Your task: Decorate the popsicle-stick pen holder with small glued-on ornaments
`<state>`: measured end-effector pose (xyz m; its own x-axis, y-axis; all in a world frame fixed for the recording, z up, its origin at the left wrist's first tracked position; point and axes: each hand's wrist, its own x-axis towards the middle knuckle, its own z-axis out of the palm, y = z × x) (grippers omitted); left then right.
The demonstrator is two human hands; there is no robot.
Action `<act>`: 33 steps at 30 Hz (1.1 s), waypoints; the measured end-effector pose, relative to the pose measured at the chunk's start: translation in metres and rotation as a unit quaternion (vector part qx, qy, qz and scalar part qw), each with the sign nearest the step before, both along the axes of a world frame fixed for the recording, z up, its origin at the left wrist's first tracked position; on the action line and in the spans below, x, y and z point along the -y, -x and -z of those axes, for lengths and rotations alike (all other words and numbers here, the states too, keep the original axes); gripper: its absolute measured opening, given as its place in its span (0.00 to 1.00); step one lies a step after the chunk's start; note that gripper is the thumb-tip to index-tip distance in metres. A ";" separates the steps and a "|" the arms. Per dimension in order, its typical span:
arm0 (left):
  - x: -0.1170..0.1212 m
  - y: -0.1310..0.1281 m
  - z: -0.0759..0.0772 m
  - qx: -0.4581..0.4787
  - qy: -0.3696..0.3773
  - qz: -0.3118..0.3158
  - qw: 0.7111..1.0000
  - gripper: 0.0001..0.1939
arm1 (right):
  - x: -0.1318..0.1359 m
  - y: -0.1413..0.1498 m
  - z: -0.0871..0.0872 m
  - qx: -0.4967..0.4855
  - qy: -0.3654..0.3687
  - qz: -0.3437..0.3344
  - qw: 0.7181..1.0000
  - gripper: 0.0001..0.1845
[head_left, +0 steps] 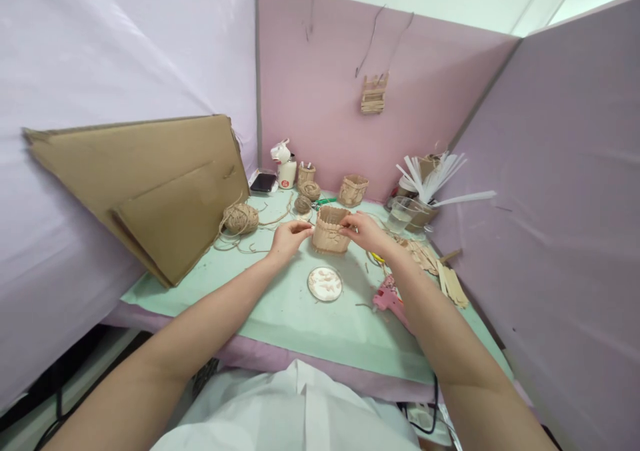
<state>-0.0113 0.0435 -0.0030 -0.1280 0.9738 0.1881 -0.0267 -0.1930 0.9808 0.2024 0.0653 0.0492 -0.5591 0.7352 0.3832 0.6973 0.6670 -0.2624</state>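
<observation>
A small basket (330, 241) made of craft sticks, with a braided twine band near its rim, stands upright on the table between my hands. My left hand (289, 239) is at its left side, thumb and fingers pinched together at the edge. From the right, my right hand (367, 229) reaches over, its fingers closed on the front right of the rim. Any small piece under the fingertips is too small to make out. In front of the basket lies a round dish (325, 293) with pale, petal-like bits. A pink glue gun (389, 299) rests beside my right forearm.
Twine balls (241, 218) and cardboard sheets (170, 191) are on the left. Behind stand another stick basket (353, 191), a phone (264, 183) and green-handled pliers (326, 201). At right are white glue sticks (425, 181), a plastic cup (399, 216) and loose craft sticks (453, 284).
</observation>
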 end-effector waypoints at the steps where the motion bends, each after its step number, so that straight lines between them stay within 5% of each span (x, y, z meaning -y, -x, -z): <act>1: -0.001 0.000 0.001 -0.008 -0.010 -0.002 1.000 0.12 | -0.001 0.002 -0.001 -0.016 0.006 0.003 1.000 0.05; 6: -0.010 0.002 0.000 -0.031 -0.044 -0.016 0.998 0.12 | -0.006 0.006 -0.004 -0.153 0.068 0.050 0.985 0.10; 12: -0.008 0.005 -0.019 -0.107 -0.080 -0.035 0.990 0.09 | -0.006 0.011 0.000 -0.242 0.121 0.054 0.961 0.13; 17: -0.005 0.002 -0.028 -0.155 -0.096 -0.052 0.982 0.06 | -0.003 0.013 0.003 -0.250 0.123 0.055 0.959 0.13; 33: -0.013 -0.007 -0.020 -0.208 -0.140 -0.072 0.965 0.06 | -0.008 0.010 0.008 -0.273 0.144 0.046 0.950 0.15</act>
